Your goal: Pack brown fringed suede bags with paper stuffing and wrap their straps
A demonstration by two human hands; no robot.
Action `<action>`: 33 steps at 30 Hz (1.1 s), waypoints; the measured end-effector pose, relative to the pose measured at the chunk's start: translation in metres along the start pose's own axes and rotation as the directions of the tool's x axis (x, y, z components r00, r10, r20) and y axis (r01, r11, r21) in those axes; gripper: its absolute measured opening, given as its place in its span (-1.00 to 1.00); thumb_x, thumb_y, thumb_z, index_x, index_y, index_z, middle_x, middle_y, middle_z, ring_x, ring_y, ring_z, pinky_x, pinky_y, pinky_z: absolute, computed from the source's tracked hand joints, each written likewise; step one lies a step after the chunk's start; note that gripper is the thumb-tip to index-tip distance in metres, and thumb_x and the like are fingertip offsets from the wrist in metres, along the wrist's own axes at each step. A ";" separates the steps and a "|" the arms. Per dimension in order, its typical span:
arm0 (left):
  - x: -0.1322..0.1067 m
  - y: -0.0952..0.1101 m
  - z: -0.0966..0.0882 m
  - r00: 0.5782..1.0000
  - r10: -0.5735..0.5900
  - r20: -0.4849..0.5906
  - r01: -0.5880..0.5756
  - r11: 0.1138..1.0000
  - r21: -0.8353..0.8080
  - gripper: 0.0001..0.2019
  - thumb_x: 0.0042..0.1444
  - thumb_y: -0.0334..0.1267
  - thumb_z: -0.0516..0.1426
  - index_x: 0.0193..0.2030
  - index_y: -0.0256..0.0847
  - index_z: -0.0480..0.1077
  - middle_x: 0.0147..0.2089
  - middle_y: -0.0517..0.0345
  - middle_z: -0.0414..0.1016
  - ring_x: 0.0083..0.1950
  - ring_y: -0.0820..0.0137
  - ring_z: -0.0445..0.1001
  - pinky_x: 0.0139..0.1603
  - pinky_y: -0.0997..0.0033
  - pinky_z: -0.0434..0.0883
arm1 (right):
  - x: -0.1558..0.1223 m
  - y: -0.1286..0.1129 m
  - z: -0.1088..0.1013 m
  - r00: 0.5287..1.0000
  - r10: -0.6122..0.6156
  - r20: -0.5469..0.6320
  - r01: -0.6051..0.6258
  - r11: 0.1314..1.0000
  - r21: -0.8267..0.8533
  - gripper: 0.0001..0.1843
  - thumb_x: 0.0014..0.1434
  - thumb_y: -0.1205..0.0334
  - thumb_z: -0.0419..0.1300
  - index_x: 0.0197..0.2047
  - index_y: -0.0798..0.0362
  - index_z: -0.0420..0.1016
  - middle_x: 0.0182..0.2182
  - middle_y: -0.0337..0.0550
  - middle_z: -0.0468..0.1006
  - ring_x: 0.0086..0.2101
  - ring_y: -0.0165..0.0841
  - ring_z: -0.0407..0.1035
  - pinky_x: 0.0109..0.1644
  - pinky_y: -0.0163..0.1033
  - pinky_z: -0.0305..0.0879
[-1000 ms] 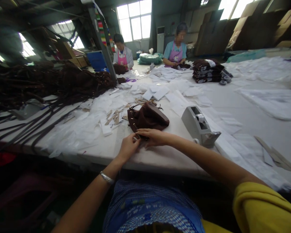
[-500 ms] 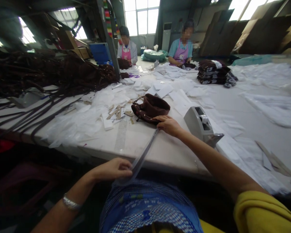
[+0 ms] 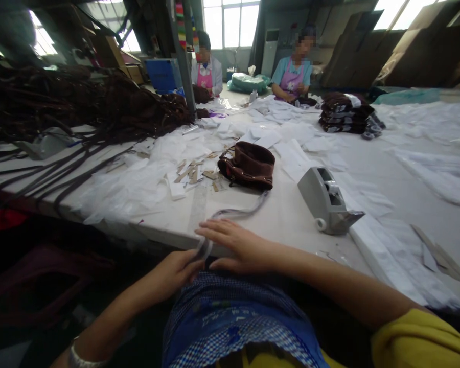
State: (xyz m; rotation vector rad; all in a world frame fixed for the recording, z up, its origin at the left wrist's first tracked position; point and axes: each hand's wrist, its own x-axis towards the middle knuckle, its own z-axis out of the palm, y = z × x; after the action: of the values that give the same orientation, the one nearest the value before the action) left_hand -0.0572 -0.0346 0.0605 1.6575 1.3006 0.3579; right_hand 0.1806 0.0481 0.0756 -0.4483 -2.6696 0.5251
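Note:
A small dark brown bag (image 3: 249, 166) with a drawstring rests on the table, its mouth facing up. From it a strap (image 3: 239, 211) in thin clear wrapping curves over the tabletop to the front edge. My left hand (image 3: 178, 271) is closed on the strap's near part, just off the table's edge. Beside it, my right hand (image 3: 241, 245) has its fingers stretched out and its thumb apart. The right fingertips reach over the strap; whether they press on it I cannot tell.
A grey tape dispenser (image 3: 327, 202) stands right of the bag. Brown bags with long straps (image 3: 138, 107) are heaped at the left. Plastic wrappers (image 3: 126, 189) and cardboard scraps (image 3: 193, 171) litter the table (image 3: 291, 240). A bag stack (image 3: 347, 113) and two co-workers (image 3: 293, 76) are at the back.
My right hand has left the bag's lower edge and come back toward my left hand, its fingers now outstretched. The strap, taut before, now lies in a slack curve.

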 end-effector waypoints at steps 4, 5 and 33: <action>0.011 0.031 0.002 0.994 0.066 0.081 -0.073 0.994 0.083 -0.70 0.26 -0.01 0.04 -0.31 -0.16 0.43 -0.43 0.18 0.49 -0.39 0.33 0.46 -0.34 0.45 0.33 | 0.004 -0.008 0.007 0.985 -0.024 0.174 0.034 0.998 -0.054 -0.69 0.31 0.08 0.17 0.00 0.09 0.51 -0.16 0.00 0.57 -0.13 -0.26 0.41 -0.01 -0.19 0.32; 0.011 0.028 0.000 0.988 0.040 0.148 -0.047 0.998 0.047 -0.71 0.24 0.00 0.07 -0.29 -0.16 0.43 -0.42 0.18 0.51 -0.40 0.32 0.48 -0.36 0.45 0.35 | -0.003 0.000 0.002 0.980 -0.023 0.197 0.043 0.994 -0.099 -0.77 0.32 0.12 0.16 -0.13 0.07 0.56 -0.25 -0.05 0.58 -0.19 -0.28 0.40 -0.03 -0.20 0.31; 0.043 -0.010 -0.019 0.940 0.228 -0.255 0.066 0.610 0.790 -0.84 0.30 -0.22 0.09 -0.25 -0.19 0.45 -0.27 0.08 0.59 -0.20 0.28 0.57 -0.25 0.38 0.35 | -0.079 0.079 -0.010 0.904 0.408 -0.127 -0.427 0.843 -0.327 -0.65 0.33 0.19 0.07 0.12 0.01 0.50 -0.07 -0.01 0.62 -0.14 -0.12 0.54 -0.08 -0.08 0.46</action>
State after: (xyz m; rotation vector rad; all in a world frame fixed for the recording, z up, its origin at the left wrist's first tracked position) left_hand -0.0604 0.0116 0.0481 2.4993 1.8011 0.0953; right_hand 0.2718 0.0907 0.0272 -1.1515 -2.6164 0.1423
